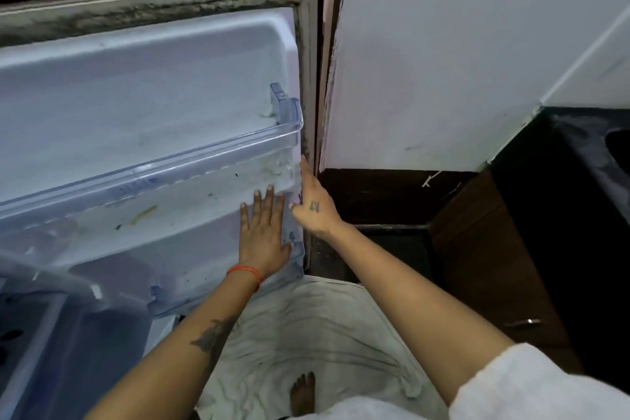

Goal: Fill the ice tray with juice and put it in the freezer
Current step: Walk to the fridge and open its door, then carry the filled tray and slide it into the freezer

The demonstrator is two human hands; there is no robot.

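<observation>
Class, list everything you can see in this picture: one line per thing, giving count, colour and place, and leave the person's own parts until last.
Fridge door: one, white inside, open, left and centre.
Door shelf: one, clear plastic, across the door; no ice tray visible in it.
Door seal: one, grey, stained dark, along the door's edge.
Wall: one, white, upper right.
Counter: one, black, right edge.
Cabinet: one, brown, below the counter.
Left hand: flat on the door, fingers spread, orange thread at the wrist.
Right hand: at the door's edge, empty.
Foot: one, bare, bottom centre.
</observation>
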